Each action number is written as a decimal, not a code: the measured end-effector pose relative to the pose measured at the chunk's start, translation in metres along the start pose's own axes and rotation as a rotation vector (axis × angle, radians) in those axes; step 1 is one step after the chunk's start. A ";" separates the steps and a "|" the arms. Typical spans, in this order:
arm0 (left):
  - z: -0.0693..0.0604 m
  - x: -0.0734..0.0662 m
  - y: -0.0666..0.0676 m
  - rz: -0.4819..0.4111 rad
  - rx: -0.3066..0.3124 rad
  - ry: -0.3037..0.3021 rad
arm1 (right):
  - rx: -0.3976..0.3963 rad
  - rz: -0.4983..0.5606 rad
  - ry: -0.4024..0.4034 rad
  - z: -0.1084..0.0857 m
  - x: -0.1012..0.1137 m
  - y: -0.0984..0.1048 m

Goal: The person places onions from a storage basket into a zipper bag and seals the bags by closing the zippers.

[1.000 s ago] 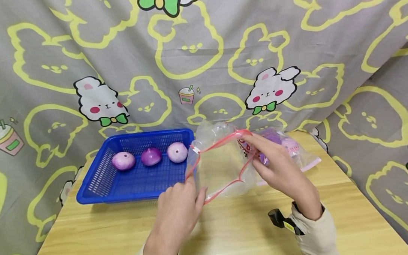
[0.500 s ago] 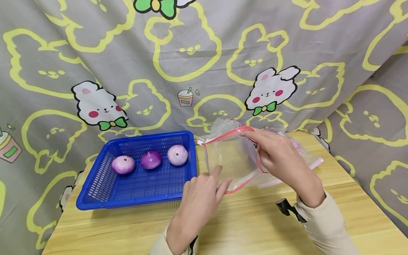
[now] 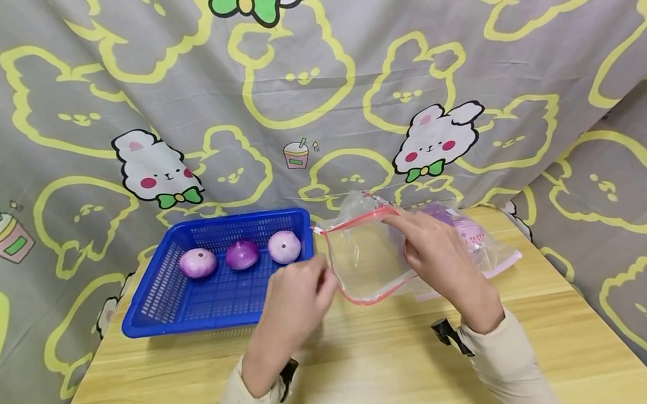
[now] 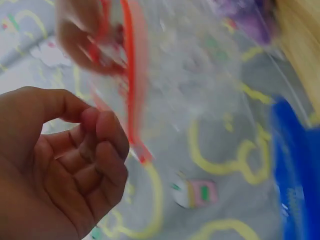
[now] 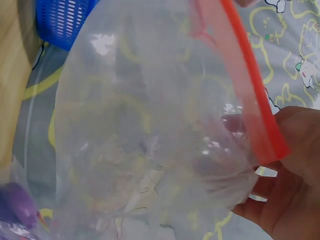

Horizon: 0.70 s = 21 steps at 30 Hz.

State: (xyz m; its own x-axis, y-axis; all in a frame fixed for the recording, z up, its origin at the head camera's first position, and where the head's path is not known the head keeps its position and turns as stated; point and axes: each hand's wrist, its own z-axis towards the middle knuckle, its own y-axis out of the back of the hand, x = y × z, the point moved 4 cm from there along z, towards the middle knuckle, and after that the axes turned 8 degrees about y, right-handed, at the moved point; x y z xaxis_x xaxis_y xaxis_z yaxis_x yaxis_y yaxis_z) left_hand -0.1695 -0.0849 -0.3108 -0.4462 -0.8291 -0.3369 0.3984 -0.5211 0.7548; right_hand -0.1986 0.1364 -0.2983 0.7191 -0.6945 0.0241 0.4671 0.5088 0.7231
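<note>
A clear zip bag [image 3: 370,254] with a red zip rim [image 5: 250,75] hangs with its mouth spread open above the table. My right hand [image 3: 445,260] grips the bag's right side by the rim; the right wrist view shows that hand [image 5: 287,180] around the rim's end. At the bag's left edge is my left hand [image 3: 297,307], fingers curled and thumb against the index finger. The left wrist view shows nothing plain in this left hand [image 4: 75,160]. A blue plastic basket [image 3: 220,321] holds a pale purple onion [image 3: 198,263], a darker onion [image 3: 242,254] and another pale onion [image 3: 284,247].
Behind my right hand lies another clear bag [image 3: 499,261] with purple things inside. All of this is on a light wooden table [image 3: 383,366]. A grey patterned curtain [image 3: 320,107] stands close behind the table and along its sides.
My left hand pointed into the bag's mouth half a second ago; it has since drawn left out of it and curled its fingers. The right hand keeps its grip on the bag.
</note>
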 end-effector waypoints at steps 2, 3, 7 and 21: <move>0.006 0.018 -0.004 -0.004 -0.022 0.038 | 0.008 0.015 -0.004 -0.002 0.000 -0.004; 0.009 0.029 -0.006 -0.008 -0.034 0.061 | 0.011 0.027 -0.005 -0.003 -0.001 -0.006; 0.017 0.071 -0.020 -0.008 -0.032 0.166 | 0.016 0.072 0.000 -0.004 -0.002 -0.012; 0.011 0.127 -0.073 0.070 0.212 0.231 | 0.079 0.161 0.006 -0.006 -0.002 -0.018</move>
State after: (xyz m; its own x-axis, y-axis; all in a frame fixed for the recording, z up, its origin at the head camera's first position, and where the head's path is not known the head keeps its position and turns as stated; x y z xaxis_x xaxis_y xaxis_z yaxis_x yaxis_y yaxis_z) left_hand -0.2641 -0.1496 -0.4024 -0.2205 -0.8980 -0.3809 0.2352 -0.4279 0.8727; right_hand -0.2056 0.1311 -0.3155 0.7846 -0.6039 0.1403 0.3035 0.5715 0.7624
